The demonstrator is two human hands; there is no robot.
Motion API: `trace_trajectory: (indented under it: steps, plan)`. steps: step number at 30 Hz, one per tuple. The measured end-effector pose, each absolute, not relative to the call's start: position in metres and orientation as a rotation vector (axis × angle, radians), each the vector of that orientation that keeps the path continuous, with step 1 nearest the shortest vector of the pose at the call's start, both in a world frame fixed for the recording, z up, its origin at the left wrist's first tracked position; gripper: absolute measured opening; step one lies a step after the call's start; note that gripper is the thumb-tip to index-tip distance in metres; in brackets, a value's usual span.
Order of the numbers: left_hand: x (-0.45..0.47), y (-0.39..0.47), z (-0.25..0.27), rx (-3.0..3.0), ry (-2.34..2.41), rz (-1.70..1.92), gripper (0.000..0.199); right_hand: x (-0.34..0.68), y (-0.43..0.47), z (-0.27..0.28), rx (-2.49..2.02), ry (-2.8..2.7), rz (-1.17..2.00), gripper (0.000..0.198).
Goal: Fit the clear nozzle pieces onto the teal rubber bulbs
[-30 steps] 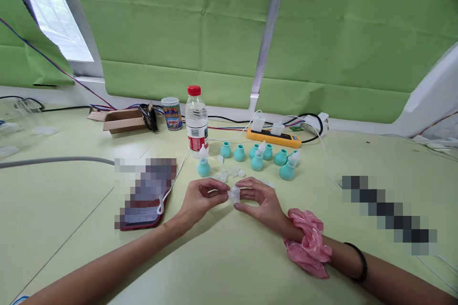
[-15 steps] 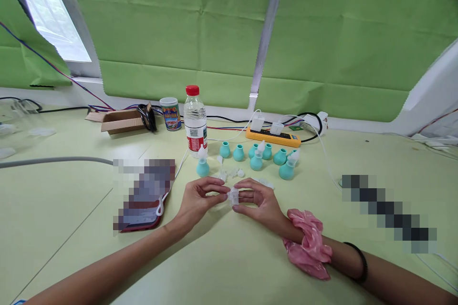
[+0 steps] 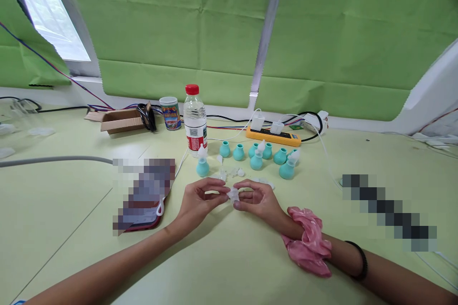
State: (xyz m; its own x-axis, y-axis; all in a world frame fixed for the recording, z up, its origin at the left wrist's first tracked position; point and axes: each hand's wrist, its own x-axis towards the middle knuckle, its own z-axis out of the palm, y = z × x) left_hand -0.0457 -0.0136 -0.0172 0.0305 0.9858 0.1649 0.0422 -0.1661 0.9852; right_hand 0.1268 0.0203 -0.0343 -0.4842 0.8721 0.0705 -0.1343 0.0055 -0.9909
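Observation:
Between my two hands is a small translucent plastic piece (image 3: 234,195), its exact kind too small to make out. My left hand (image 3: 201,198) pinches its left side with thumb and fingertips. On the other side, the thumb and fingers of my right hand (image 3: 259,200) close on it. Just beyond lie loose clear plastic parts (image 3: 222,174). Behind them stand several turquoise rubber bulbs (image 3: 238,152) with open necks. A few carry clear pointed tips, such as the bulb (image 3: 202,167) at the left and the bulb (image 3: 286,170) at the right.
A water bottle (image 3: 195,126) with a red cap stands behind the parts, near a can (image 3: 171,113) and an open cardboard box (image 3: 125,122). A yellow power strip (image 3: 274,137) with plugs lies at the back. To the left rests a blurred-out phone (image 3: 148,200) with a white cable.
Both hands stay in nearly the same place. The right thumb has shifted slightly up, and the plastic piece seems turned a little between the fingers.

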Motion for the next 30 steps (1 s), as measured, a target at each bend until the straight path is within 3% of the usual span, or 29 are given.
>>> trace_trajectory:
  steps: [5,10,16,24,30]
  plan:
    - [-0.048,-0.015,-0.024,1.998,1.194,1.449,0.018,0.128,0.021,-0.031,-0.837,-1.459,1.689,0.039]
    - [-0.051,-0.01,-0.032,2.602,1.053,1.671,0.037,0.129,0.022,-0.029,-0.823,-1.43,1.711,0.036]
    - [-0.053,-0.011,-0.03,2.902,1.089,1.559,0.047,0.129,0.022,-0.027,-0.847,-1.393,1.736,0.035]
    - [-0.046,-0.019,-0.03,2.733,1.014,1.472,0.059,0.128,0.021,-0.022,-0.804,-1.347,1.783,0.031]
    - [-0.043,-0.025,-0.028,2.466,1.056,1.435,0.055,0.129,0.021,-0.022,-0.824,-1.327,1.832,0.031]
